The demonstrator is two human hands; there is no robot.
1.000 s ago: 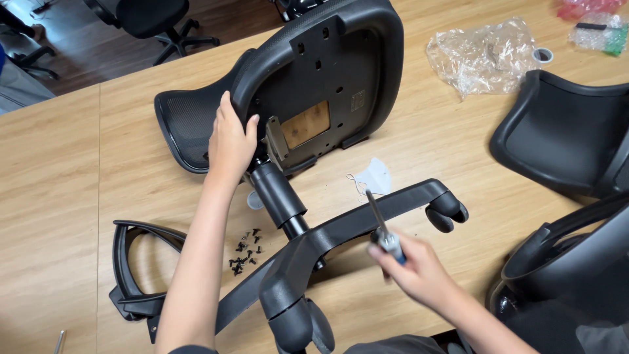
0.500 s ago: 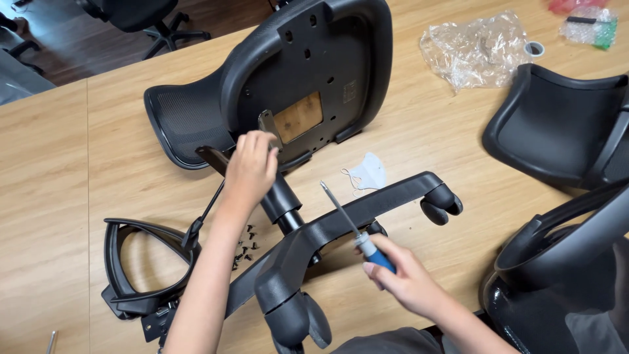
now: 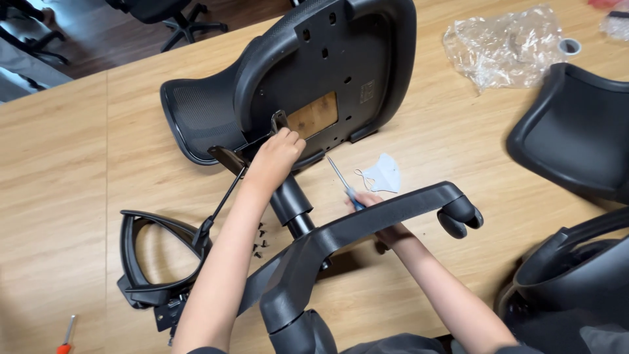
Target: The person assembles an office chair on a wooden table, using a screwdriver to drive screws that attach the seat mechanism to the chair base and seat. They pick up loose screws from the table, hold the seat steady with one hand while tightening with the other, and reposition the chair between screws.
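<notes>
Reaching across the light wooden counter [image 3: 72,196], the left hand [image 3: 276,156] rests on the underside of an upturned black plastic office-chair seat [image 3: 327,72], its fingers curled together against a small black metal bracket [image 3: 280,121] that stands up beside the bare brown mounting patch in the seat's middle. Whether the fingers actually pinch the bracket cannot be told. Just near of this hand the black gas-lift cylinder [image 3: 291,206] rises from the seat towards the camera and joins the black plastic star base [image 3: 367,223], one leg of which stretches right and ends in a black twin-wheel caster [image 3: 460,216].

The right hand [image 3: 380,216] lies partly hidden behind that leg, closed around the blue handle of a slim metal-shafted screwdriver [image 3: 342,178], whose tip points far and left towards the seat's near edge. A crumpled white face mask [image 3: 383,176] lies on the counter just right of the screwdriver's shaft.

A little heap of small black screws [image 3: 261,239] sits left of the cylinder. Further left lies a black plastic loop armrest [image 3: 154,259], with a thin black lever rod [image 3: 219,206] running from it towards the seat. A red-handled screwdriver [image 3: 65,331] lies at the near left edge. A crumpled clear plastic bag [image 3: 508,46] sits at the far right, and another black seat shell [image 3: 576,131] lies at the right.
</notes>
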